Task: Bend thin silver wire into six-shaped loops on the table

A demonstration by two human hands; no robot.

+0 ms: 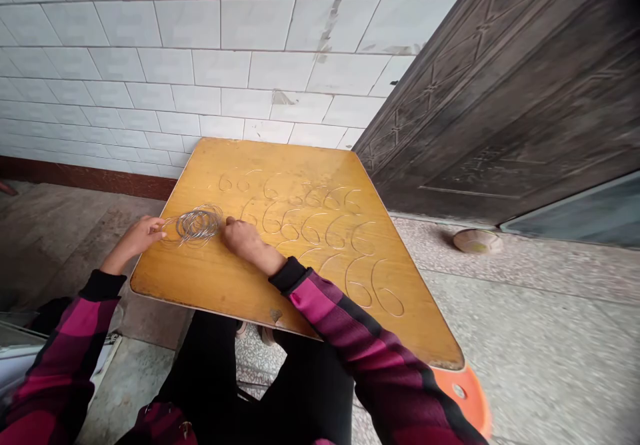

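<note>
Left hand (141, 234) parted at tangled, round silvery wire coil (199, 224); right hand (244, 238) curled, pinch can't be told; lift strands singly, unsnagged.

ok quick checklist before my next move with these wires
1. Coil resting on the table: ok, near its left edge.
2. Left hand at the coil: ok, fingertips at the loose loops on its left side; firmness of grip, cannot tell.
3. Right hand holding wire: cannot tell, fingertips hidden.
4. Coil neat: not ok, loops splay and overlap.
5. Curled wires clear of the right sleeve: cannot tell, the sleeve may hide some.
</note>
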